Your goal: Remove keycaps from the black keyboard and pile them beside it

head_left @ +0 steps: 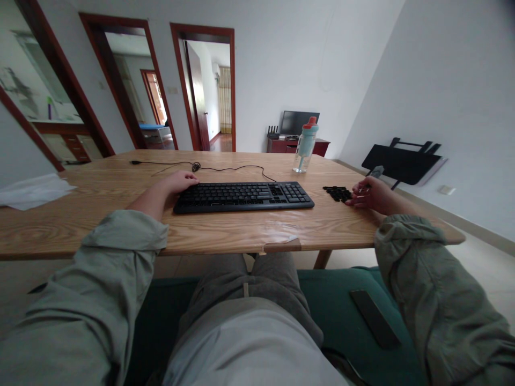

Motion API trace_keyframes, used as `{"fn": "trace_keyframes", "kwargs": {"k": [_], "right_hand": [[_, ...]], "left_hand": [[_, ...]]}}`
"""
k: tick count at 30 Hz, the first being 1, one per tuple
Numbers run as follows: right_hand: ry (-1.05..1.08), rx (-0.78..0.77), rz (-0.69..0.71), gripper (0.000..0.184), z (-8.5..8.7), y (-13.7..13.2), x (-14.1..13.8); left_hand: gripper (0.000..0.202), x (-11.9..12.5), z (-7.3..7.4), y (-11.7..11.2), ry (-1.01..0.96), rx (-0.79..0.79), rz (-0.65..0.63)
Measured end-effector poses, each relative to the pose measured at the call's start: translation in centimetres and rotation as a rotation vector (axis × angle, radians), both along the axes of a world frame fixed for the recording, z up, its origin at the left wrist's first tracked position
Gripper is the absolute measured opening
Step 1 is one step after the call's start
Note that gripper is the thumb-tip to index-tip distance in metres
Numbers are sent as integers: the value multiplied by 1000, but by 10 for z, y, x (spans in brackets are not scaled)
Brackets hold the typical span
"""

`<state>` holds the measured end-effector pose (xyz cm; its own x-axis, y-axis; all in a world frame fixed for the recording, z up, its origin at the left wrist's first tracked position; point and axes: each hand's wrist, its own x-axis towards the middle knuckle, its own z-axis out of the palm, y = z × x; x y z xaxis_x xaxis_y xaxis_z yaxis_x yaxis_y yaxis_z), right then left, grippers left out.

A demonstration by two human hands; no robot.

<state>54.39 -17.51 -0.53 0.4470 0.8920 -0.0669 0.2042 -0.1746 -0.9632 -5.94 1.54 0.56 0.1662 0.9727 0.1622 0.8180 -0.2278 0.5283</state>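
Note:
A black keyboard lies on the wooden table in front of me, with some keycaps gone from its right end. My left hand is closed on the keyboard's far left corner. To the right of the keyboard lies a small pile of loose black keycaps. My right hand is at the right edge of this pile, fingers bent close to the keycaps. A grey-handled tool sticks up out of that hand; its working end is hidden. Whether the fingertips also pinch a keycap is too small to tell.
The keyboard's black cable runs knotted across the back of the table. A clear bottle with a red lid stands behind the keyboard's right end. White paper or cloth lies far left. A dark phone-like slab rests on the green seat.

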Motion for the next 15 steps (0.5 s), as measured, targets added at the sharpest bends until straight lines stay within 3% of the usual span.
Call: {"fn": "trace_keyframes", "kwargs": {"k": [4,15], "right_hand": [[181,-50,-11,6,1,2,0],[158,-15,-65,6,2,-1,-7]], "left_hand": [[32,-1,-1,2,-4,-9,3],[28,0,0,2,-8,-13,4]]}}
